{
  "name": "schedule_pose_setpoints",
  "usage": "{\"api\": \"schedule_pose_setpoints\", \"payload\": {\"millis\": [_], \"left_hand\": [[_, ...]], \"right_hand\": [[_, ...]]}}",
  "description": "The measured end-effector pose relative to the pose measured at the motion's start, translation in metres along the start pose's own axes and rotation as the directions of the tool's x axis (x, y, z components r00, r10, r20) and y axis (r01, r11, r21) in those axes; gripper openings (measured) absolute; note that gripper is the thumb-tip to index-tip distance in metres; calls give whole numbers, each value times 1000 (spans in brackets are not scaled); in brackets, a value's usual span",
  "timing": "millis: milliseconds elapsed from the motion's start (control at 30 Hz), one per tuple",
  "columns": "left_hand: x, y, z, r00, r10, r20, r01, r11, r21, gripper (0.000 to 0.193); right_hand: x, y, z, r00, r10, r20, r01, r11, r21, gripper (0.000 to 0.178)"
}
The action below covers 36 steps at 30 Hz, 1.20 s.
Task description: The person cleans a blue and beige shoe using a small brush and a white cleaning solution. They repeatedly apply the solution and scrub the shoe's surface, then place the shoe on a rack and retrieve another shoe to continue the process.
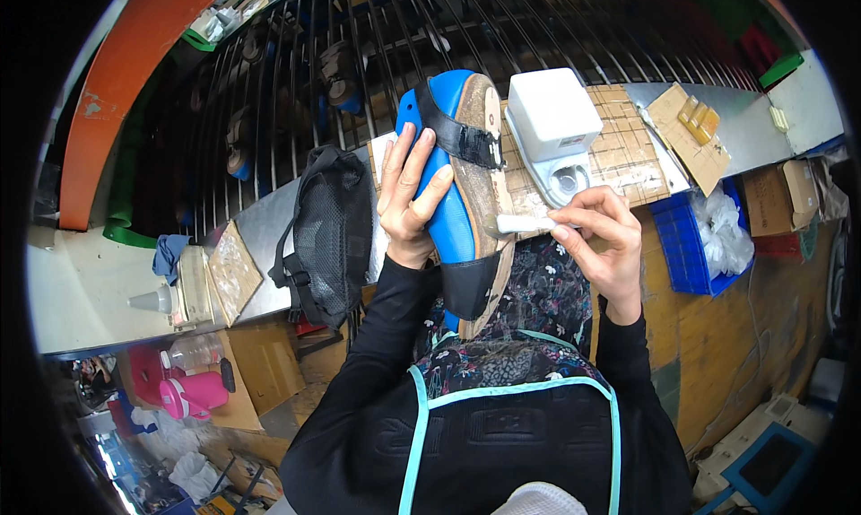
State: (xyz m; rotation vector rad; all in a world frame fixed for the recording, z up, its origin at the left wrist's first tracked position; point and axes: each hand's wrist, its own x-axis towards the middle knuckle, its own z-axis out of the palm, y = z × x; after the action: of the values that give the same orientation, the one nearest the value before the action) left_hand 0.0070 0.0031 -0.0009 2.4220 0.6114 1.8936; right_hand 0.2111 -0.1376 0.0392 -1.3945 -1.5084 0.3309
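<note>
My left hand (413, 205) is wrapped round a sandal upper on a blue shoe last (453, 223), fingers over its side. The cork-coloured sole (475, 196) is turned toward my right, and dark straps (466, 143) fold over onto its edge. My right hand (605, 241) pinches a small white-tipped brush (527, 222), its tip at the sole's edge. Just beyond the brush stands a white container (554, 116) with a small round cup (567, 179) at its near end.
Dark metal bars (386, 30) run behind the bench. A black mesh bag (332, 228) lies left of the shoe. To the right are a cardboard piece with tan blocks (700, 120) and a blue crate (686, 255) of plastic bags. A pink jug (195, 395) sits lower left.
</note>
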Motion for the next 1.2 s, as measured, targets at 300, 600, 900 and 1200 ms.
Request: {"api": "schedule_pose_setpoints", "payload": {"millis": [300,600,900,1200], "left_hand": [[-1,-2,6,997,-29,-75,28,1000,-12,33],[0,-1,9,988,-40,-150,26,995,-96,26],[-4,-4,7,989,-1,-149,-7,998,-57,56],[-12,-9,6,980,-106,-167,132,979,156,58]], "right_hand": [[-17,-12,11,989,-69,-133,52,991,-124,19],[3,-12,15,964,9,-266,-38,994,-104,19],[17,-13,14,983,148,-113,-129,979,158,14],[-19,-17,19,968,251,-5,-235,913,333,15]]}}
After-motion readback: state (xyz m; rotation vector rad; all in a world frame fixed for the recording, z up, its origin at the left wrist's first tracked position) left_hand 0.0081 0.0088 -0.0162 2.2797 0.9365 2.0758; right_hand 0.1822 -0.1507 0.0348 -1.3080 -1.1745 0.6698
